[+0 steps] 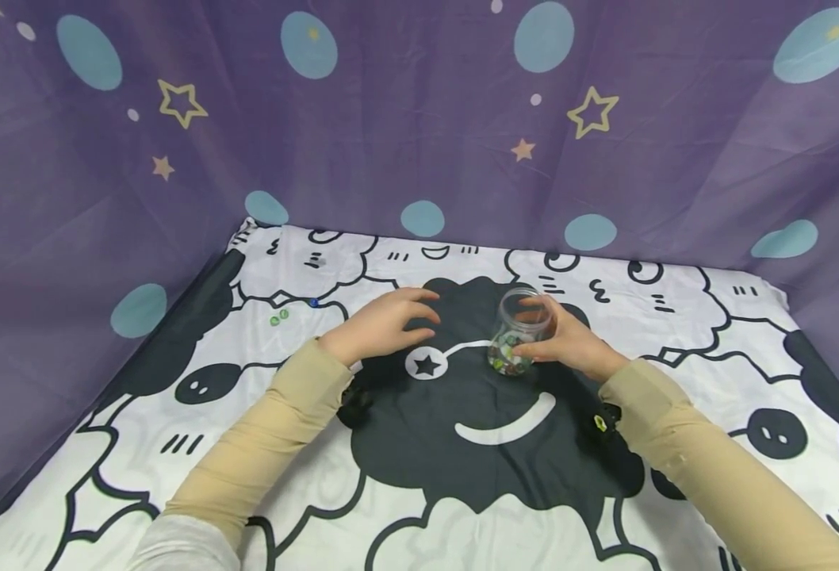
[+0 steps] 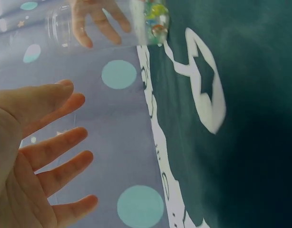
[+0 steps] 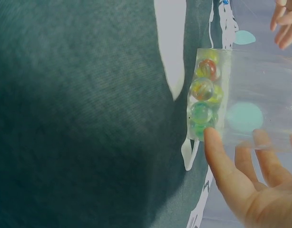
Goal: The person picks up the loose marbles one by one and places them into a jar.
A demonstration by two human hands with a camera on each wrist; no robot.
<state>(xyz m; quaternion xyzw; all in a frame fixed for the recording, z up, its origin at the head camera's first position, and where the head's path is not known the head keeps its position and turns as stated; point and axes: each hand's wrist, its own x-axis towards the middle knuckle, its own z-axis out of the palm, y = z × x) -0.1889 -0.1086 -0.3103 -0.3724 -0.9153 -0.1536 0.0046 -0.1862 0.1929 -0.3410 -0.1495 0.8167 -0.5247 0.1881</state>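
A clear jar (image 1: 507,323) stands upright on the dark patch of the cloth, with several coloured glass marbles (image 3: 202,90) in its bottom. My right hand (image 1: 565,337) holds it from the right side, the thumb low on the wall and the fingers around the upper part; those fingers show through the jar in the left wrist view. To the left of the jar, my left hand (image 1: 391,321) hovers with fingers spread and nothing between them. Two green marbles (image 1: 279,317) and a blue marble (image 1: 314,302) lie on the cloth beyond the left hand.
A white cloth (image 1: 319,484) with black cartoon figures covers the table. Purple curtains (image 1: 419,119) with stars and blue dots hang behind it and along the sides. Dark wrist-worn devices (image 1: 603,419) sit under both forearms.
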